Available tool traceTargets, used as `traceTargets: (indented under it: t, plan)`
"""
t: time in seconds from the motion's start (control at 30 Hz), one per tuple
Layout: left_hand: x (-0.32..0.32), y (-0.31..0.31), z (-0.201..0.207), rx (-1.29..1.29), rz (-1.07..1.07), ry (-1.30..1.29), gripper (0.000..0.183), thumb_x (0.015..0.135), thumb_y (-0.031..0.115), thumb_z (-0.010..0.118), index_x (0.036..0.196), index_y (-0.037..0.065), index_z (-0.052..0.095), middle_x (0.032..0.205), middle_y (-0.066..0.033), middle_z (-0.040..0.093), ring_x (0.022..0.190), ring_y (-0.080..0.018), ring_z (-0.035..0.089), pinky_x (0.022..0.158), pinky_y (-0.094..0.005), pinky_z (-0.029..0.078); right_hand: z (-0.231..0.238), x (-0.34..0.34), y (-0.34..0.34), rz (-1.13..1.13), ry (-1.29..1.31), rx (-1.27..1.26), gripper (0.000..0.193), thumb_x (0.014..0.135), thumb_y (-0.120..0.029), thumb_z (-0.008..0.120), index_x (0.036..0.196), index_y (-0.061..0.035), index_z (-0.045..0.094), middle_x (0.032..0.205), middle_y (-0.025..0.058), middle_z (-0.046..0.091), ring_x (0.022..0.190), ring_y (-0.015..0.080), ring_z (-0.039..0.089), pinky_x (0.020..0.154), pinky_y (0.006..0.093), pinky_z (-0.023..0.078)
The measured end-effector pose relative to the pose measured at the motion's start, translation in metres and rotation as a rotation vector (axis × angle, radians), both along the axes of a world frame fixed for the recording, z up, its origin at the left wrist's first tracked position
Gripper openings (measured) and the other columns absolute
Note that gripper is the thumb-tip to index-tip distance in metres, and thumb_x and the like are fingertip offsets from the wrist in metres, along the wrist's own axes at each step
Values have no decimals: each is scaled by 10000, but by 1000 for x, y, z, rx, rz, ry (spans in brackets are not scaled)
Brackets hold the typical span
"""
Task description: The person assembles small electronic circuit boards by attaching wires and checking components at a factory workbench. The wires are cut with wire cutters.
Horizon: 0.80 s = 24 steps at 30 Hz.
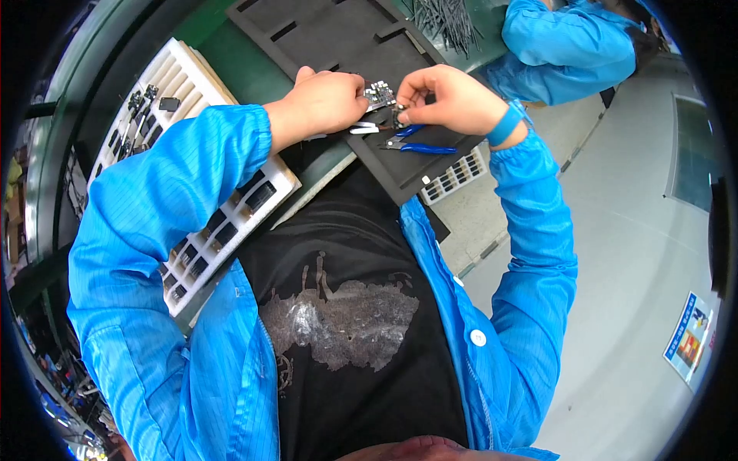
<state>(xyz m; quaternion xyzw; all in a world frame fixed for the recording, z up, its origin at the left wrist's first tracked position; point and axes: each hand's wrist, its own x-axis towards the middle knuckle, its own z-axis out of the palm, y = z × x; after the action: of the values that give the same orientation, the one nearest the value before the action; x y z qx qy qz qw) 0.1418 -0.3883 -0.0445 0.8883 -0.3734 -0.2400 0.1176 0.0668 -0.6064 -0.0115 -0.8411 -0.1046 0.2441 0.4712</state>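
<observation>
My left hand (323, 101) is closed on the edge of a small circuit board (379, 95) covered with pale components. At the board's right side, my right hand (455, 101) pinches a small dark part (398, 117) between thumb and fingers; its exact kind is too small to make out. A blue band circles my right wrist. Just below the hands lie blue-handled flush cutters (425, 147), jaws pointing left, on a black foam mat (388, 165). A small white piece (364, 131) rests under the board, beside my left fingertips.
On the left, a white foam tray (286, 183) with dark parts in its slots passes under my left arm. A smaller white tray (455, 178) sits right of the mat. Black cables (446, 24) lie at the back, near a co-worker's blue sleeve (573, 46).
</observation>
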Motion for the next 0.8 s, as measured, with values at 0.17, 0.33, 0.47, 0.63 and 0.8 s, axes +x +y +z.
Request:
traceTargets:
  t: [0.17, 0.33, 0.47, 0.63, 0.8]
  plan:
    - [-2, 1, 0, 2, -10, -9, 286, 930, 372, 565, 961, 122, 700, 861, -102, 722, 893, -302, 690, 887, -440, 403, -32, 18, 2, -96, -110, -113, 181, 830, -110, 774, 954, 0, 700, 820, 103, 713, 734, 182, 670, 703, 312, 541]
    - [-5, 0, 11, -13, 31, 34, 310, 918, 411, 593, 932, 119, 695, 835, -96, 715, 882, -296, 687, 876, -437, 396, -47, 26, 2, 19, -590, -401, 213, 809, -134, 786, 977, -61, 676, 956, 55, 664, 929, 224, 624, 900, 360, 493]
    - [-6, 4, 9, -44, -26, 13, 262, 900, 379, 629, 923, 123, 684, 845, -81, 711, 911, -281, 678, 878, -431, 384, -46, 35, 2, 47, -453, -426, 264, 799, -154, 787, 1018, -85, 657, 1010, 46, 643, 1042, 246, 599, 952, 376, 461]
    - [-5, 6, 0, -76, -55, -31, 209, 879, 327, 653, 951, 132, 675, 884, -67, 709, 954, -279, 668, 884, -439, 379, -42, 38, 9, 88, -416, -439, 378, 800, -150, 778, 1148, -132, 634, 1002, 41, 623, 1054, 225, 591, 932, 398, 446]
    - [-5, 6, 1, -61, -58, -22, 191, 877, 309, 651, 953, 134, 669, 884, -62, 706, 964, -276, 661, 889, -442, 376, -42, 35, 8, 133, -460, -526, 399, 798, -158, 778, 1168, -134, 632, 1055, 48, 610, 1106, 252, 577, 965, 420, 424]
